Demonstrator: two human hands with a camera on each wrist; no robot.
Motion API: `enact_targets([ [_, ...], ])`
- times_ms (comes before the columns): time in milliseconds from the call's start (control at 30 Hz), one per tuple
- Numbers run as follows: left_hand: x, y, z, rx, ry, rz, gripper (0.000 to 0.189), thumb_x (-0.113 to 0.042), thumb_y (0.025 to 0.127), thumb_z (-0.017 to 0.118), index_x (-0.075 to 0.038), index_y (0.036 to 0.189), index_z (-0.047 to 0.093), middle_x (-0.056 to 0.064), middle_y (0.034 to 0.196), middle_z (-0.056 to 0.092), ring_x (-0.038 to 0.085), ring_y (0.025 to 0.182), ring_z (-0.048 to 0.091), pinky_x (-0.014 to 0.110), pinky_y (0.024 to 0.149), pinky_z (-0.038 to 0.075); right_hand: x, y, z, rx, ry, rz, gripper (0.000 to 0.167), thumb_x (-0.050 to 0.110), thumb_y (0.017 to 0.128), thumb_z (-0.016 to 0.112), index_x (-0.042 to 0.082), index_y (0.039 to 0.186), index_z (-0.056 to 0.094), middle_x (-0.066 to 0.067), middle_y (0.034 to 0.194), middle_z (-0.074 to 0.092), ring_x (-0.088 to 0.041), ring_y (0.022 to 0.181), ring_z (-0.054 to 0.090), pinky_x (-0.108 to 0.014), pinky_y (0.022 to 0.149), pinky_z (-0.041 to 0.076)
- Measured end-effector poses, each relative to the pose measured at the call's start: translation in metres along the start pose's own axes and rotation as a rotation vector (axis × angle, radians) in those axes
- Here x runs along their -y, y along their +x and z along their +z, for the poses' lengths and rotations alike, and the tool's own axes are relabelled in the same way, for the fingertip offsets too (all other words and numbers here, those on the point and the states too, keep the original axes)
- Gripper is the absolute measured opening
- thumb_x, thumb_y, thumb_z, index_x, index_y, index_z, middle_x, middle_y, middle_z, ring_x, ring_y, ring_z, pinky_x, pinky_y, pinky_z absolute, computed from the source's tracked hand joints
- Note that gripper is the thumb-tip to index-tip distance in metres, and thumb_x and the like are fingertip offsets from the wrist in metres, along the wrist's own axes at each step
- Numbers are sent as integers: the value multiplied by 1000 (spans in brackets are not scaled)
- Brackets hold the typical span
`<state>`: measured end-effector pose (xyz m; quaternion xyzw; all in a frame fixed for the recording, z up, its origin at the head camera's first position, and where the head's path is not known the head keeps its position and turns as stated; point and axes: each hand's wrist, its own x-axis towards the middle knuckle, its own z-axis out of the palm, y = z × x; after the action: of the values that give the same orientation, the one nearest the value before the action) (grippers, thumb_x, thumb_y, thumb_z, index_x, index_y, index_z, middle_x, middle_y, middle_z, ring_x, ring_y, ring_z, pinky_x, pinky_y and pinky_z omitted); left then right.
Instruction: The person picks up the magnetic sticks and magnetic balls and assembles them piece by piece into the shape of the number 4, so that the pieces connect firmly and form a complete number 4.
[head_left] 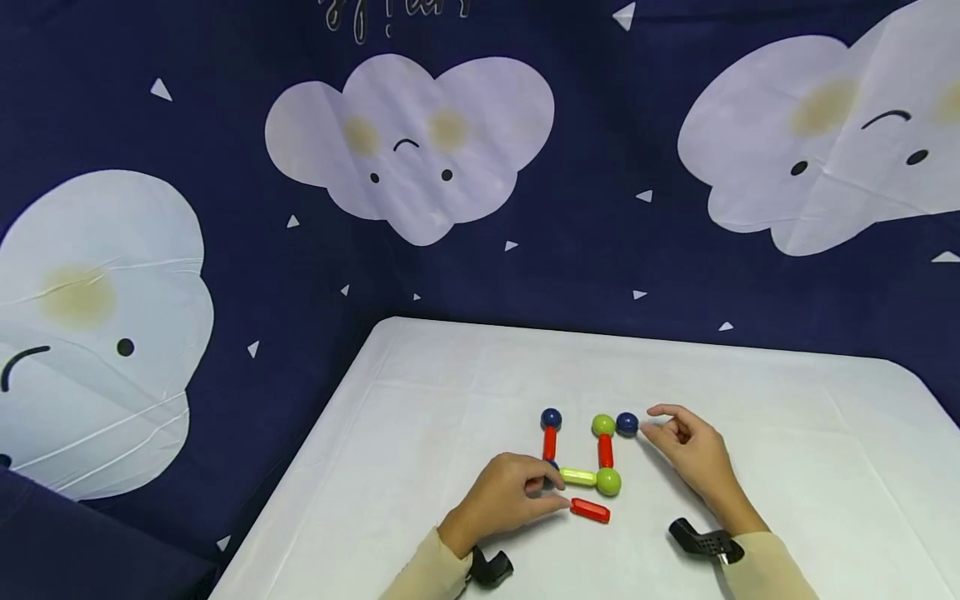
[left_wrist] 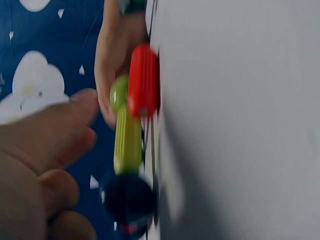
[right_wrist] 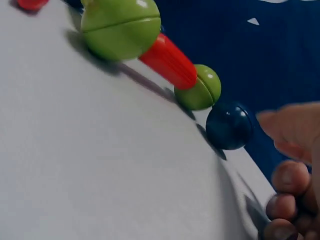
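On the white table, balls and rods form a U: a blue ball tops a red rod, a yellow-green rod runs along the bottom, and on the right another red rod joins a lower green ball to an upper green ball. The left hand partly covers the lower-left blue ball in the head view. Its thumb tip is at the end of a loose red rod; nothing is gripped. Beside the upper green ball sits a blue ball, with the right hand's fingertips just right of it, holding nothing.
The white table has rounded far corners. Behind it hangs a dark blue cloth printed with clouds and small triangles. Both wrists wear black camera mounts, the right one close over the table.
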<state>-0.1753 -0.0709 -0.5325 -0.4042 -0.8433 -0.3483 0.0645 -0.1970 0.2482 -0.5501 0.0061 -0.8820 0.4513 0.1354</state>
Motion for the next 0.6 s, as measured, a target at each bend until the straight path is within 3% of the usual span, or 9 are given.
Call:
enact_targets([
  [133,-7,1,7,51,10,17,18,-36,90,81,-21,100,77,-17,60,39,-11,56,29,7,58,33,-3,8,-2,120,-65,-41,49,42,92,77,14,130,65,2,67,49,-11,58,44,-29,57,35],
  [333,-8,1,16,96,-3,-43,23,-38,90,80,-21,105,80,-18,54,36,-12,51,28,9,50,29,-3,12,-2,204,-132,-43,55,46,90,78,16,134,65,4,64,48,-12,57,42,-30,53,33],
  [433,-6,-1,18,131,7,-71,28,-40,89,80,-21,109,80,-18,51,35,-12,48,28,11,47,27,-3,12,4,185,-176,-78,51,48,89,77,17,129,69,6,63,47,-11,55,42,-28,51,32],
  [600,-3,-2,21,174,58,-90,30,-44,90,78,-23,112,80,-19,52,37,-12,47,30,12,48,27,-3,11,16,88,-239,-116,44,49,88,78,16,118,72,8,61,45,-10,53,39,-28,50,29],
])
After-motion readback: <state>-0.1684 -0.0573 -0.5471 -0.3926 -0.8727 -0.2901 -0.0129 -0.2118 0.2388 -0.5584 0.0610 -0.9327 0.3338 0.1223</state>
